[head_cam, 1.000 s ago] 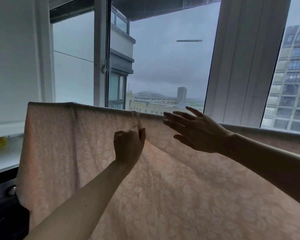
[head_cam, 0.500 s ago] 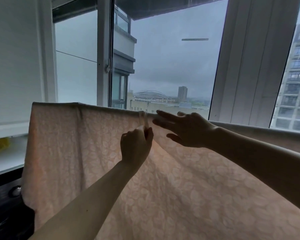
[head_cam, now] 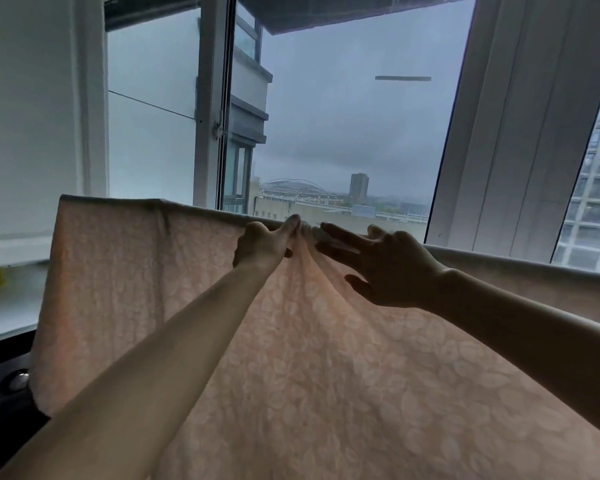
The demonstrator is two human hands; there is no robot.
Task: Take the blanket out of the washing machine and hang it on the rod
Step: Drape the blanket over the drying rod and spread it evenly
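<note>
Left hand (head_cam: 262, 245): pinching a bunched fold at the blanket's top edge.
Right hand (head_cam: 388, 268): fingers straight and spread, just beside the fold.
Blanket (head_cam: 309, 375): pale pink, leaf-patterned, draped over the rod, which it hides, before the window (head_cam: 354, 133).

No words, labels, brand names, numbers or signs could be read anywhere in the view. The pale blanket (head_cam: 291, 358) carried only a leaf pattern, without lettering. The buildings (head_cam: 359, 186) seen through the window were too far off and too hazy to show any writing.
</note>
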